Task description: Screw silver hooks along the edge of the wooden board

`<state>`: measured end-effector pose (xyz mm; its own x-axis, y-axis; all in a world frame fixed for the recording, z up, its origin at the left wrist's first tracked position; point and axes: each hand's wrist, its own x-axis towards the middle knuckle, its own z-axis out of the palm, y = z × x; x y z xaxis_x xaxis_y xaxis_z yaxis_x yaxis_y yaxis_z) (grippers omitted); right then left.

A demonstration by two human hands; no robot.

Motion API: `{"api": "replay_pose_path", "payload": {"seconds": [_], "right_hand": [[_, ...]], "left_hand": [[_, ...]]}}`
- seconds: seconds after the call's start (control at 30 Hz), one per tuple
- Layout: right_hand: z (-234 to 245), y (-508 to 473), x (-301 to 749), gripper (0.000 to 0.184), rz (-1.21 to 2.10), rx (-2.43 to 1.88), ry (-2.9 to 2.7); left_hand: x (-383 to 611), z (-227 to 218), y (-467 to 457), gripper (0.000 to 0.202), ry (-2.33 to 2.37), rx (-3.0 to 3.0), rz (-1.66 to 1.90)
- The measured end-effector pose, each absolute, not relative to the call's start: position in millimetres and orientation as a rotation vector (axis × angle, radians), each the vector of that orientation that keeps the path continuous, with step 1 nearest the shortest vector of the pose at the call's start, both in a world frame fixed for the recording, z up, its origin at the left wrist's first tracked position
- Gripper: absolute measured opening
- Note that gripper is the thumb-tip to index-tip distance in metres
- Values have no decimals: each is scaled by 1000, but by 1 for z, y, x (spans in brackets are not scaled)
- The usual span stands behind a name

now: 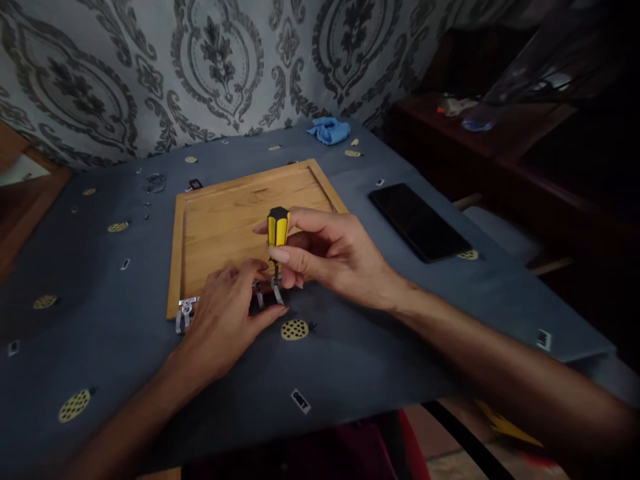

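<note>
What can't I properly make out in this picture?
In the head view:
Tip of the screwdriver: too small and dark where it meets the metal fitting.
Near edge of the wooden panel: partly covered by the left hand and right hand.
Clear item beside the panel: too blurred to identify.
Wooden object at far left: cut off by the picture's edge.

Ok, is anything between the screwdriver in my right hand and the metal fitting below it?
Nothing visible: the screwdriver in your right hand points down at the metal fitting. Your left hand is beside that line, not across it. Tip contact is too small to confirm.
</note>
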<state>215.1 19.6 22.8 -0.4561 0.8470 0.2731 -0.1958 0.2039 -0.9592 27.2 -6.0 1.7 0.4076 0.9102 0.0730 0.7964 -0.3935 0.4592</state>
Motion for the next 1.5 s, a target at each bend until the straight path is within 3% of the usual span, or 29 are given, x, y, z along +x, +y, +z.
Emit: {"api": "replay_pose_path", "payload": {"seconds": [0.27, 0.57, 0.83, 1.07, 1.5], "right_hand": [[24, 27, 203, 22, 1402, -591, -1607], [24, 27, 189, 36, 1327, -695, -1477], [25, 22, 205, 22, 1343, -692, -1568], [18, 20, 204, 33, 1438, -650, -1441], [8, 22, 202, 36, 1036, -740, -1348]], "left_hand": [[26, 0, -7, 30, 1504, 2401, 407], [25, -2, -7, 39, 1477, 2391, 447], [26, 1, -6, 34, 1457, 2366, 417], [27, 1, -6, 36, 1495, 2371, 408], [23, -1, -9, 39, 1453, 2409, 434]]}}
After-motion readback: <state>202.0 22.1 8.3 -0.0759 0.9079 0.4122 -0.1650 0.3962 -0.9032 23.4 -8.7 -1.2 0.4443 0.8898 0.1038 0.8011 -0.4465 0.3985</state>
